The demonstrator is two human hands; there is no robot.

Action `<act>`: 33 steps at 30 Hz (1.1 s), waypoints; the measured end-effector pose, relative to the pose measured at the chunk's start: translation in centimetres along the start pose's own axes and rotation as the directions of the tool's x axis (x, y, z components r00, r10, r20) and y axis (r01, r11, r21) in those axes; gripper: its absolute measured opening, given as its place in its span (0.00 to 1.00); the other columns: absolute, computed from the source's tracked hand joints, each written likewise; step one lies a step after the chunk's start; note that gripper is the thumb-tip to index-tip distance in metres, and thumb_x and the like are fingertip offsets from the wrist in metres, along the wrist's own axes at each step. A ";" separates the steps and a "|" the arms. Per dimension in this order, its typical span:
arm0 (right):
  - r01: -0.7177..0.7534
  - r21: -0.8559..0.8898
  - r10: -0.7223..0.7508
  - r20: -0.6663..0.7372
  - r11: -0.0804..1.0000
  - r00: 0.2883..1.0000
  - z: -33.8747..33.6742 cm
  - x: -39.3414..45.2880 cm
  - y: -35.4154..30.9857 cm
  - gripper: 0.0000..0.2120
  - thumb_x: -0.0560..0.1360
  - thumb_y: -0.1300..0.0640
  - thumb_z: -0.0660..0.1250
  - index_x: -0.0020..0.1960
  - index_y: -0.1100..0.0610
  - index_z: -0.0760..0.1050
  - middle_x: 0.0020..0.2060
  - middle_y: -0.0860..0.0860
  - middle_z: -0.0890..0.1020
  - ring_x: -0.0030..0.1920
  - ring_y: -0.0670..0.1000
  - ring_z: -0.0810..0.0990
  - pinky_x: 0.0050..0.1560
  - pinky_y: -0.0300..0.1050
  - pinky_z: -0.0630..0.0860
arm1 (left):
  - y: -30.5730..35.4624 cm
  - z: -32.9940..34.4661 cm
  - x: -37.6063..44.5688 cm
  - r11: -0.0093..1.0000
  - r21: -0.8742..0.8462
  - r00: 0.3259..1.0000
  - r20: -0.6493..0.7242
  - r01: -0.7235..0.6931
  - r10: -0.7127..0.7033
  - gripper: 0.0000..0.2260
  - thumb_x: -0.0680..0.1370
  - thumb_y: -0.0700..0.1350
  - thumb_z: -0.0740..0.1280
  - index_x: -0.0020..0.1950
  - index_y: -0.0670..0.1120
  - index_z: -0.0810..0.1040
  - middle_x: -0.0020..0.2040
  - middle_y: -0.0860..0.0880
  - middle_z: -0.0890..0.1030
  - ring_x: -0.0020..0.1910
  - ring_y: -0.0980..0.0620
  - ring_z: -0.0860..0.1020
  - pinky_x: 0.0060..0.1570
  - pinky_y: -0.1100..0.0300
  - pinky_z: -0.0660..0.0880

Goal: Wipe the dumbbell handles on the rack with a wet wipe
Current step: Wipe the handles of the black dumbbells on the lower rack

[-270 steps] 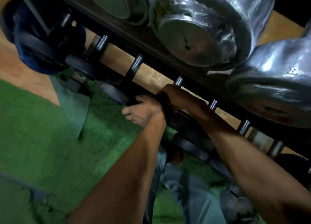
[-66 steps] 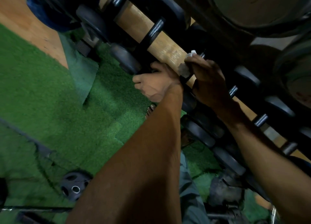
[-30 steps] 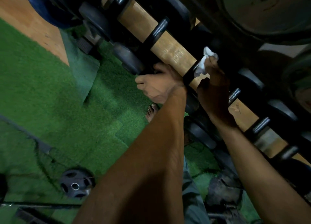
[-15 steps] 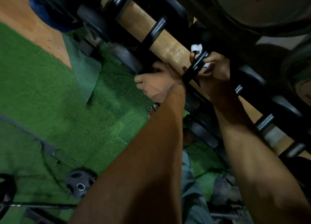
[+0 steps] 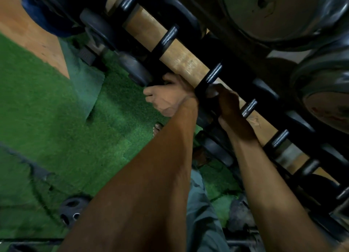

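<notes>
At centre frame a person's right hand (image 5: pixel 229 105) closes its grip around a dumbbell handle (image 5: pixel 211 77) on the rack (image 5: pixel 181 60), wipe barely visible, left hand (image 5: pixel 168 96) clenched on the neighbouring weight; twisting fully around would clean best.

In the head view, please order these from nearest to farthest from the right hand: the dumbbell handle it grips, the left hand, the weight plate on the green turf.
1. Dumbbell handle, gripped by right hand.
2. Left hand, just beside, left.
3. Weight plate, lower left on the turf.
</notes>
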State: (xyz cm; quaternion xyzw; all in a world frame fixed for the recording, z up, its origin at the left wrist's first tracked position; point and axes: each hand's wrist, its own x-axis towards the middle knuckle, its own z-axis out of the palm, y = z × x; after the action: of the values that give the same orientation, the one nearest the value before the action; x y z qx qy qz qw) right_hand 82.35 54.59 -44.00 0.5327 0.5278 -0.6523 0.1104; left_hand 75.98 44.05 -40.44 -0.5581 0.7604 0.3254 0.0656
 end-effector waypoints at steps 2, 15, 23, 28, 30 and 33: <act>-0.194 0.011 0.191 0.138 0.981 0.972 0.0 0.0 0.6 0.10 0.73 0.54 0.67 0.37 0.58 0.79 0.30 0.53 0.82 0.37 0.54 0.79 0.45 0.46 0.75 | 0.3 -0.3 -0.6 1.000 0.012 1.000 0.024 0.005 -0.005 0.23 0.81 0.55 0.63 0.67 0.39 0.66 0.64 0.39 0.74 0.61 0.35 0.76 0.54 0.49 0.70; 0.380 -0.676 -0.312 0.227 0.631 0.922 0.8 -2.4 -2.7 0.23 0.74 0.41 0.59 0.40 0.58 0.82 0.37 0.54 0.85 0.41 0.55 0.84 0.47 0.55 0.80 | 0.5 -1.4 -1.5 0.998 0.057 1.000 0.020 0.014 -0.015 0.27 0.83 0.63 0.54 0.66 0.40 0.67 0.62 0.39 0.75 0.59 0.34 0.78 0.53 0.45 0.72; 0.572 -0.437 -0.451 0.356 0.694 0.818 4.9 -4.2 -5.5 0.09 0.78 0.55 0.70 0.56 0.52 0.85 0.49 0.43 0.86 0.51 0.39 0.82 0.51 0.39 0.76 | 1.5 -6.2 3.9 1.000 -0.004 1.000 0.024 0.015 -0.015 0.32 0.83 0.65 0.50 0.69 0.37 0.68 0.66 0.34 0.74 0.61 0.32 0.76 0.57 0.43 0.72; 0.616 -0.327 -0.496 0.381 0.717 0.780 9.1 -3.4 -7.2 0.10 0.75 0.60 0.69 0.55 0.51 0.83 0.48 0.41 0.84 0.51 0.36 0.80 0.56 0.39 0.78 | 2.7 -6.8 9.2 0.994 -0.070 0.996 -0.023 -0.083 0.082 0.27 0.83 0.65 0.54 0.62 0.40 0.71 0.61 0.36 0.77 0.58 0.34 0.77 0.52 0.47 0.71; 0.634 -0.328 -0.523 0.369 0.700 0.768 10.9 -3.0 -7.4 0.11 0.72 0.60 0.70 0.54 0.53 0.82 0.49 0.44 0.84 0.50 0.35 0.80 0.51 0.33 0.76 | 3.2 -6.4 10.4 0.986 -0.116 0.992 -0.039 -0.120 0.116 0.24 0.83 0.63 0.56 0.59 0.41 0.73 0.58 0.38 0.78 0.57 0.36 0.77 0.49 0.50 0.68; 0.670 -0.299 -0.586 0.328 0.680 0.741 13.4 -2.3 -7.3 0.16 0.71 0.66 0.72 0.58 0.59 0.78 0.54 0.51 0.82 0.53 0.42 0.80 0.45 0.35 0.77 | 4.3 -5.4 11.6 0.964 -0.172 0.979 -0.073 -0.202 0.192 0.21 0.83 0.62 0.59 0.56 0.43 0.72 0.54 0.42 0.78 0.55 0.38 0.77 0.49 0.50 0.69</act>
State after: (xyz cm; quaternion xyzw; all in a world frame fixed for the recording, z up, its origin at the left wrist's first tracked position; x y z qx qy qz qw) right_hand 70.42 45.86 -39.61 0.2134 0.7854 -0.5798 0.0380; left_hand 69.31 32.32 -39.82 -0.4923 0.7813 0.3817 -0.0386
